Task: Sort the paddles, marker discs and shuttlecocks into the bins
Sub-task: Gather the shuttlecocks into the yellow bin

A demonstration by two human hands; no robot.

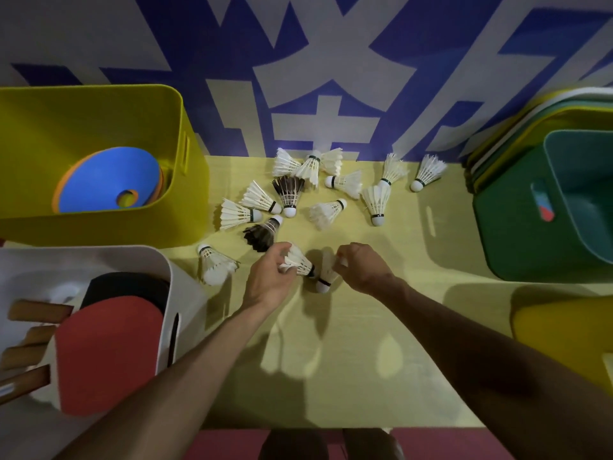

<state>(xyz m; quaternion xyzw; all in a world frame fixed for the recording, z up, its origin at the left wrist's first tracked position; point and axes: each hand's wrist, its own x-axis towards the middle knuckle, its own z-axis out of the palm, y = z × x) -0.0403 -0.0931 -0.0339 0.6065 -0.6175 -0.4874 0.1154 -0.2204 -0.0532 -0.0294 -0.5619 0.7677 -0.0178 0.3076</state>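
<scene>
Left hand (pixel 268 277) is grasping a white shuttlecock (pixel 300 262) by its skirt, right hand (pixel 361 268) is pinching a second shuttlecock (pixel 326 277) by its feathers — fingers (pixel 280 252) probably gathering a pair for the green bin (pixel 517 227)

A pale yellow tabletop (pixel 365 343) is carrying several containers. A yellow bin (pixel 99 227) is sitting at its back left, a white bin (pixel 185 293) at its front left, a green bin (pixel 517 234) at its right and a yellow container (pixel 564 327) at its front right. White shuttlecocks (pixel 326 212) and two dark-feathered shuttlecocks (pixel 289 190) are lying scattered between them, mostly toward the back edge.
</scene>
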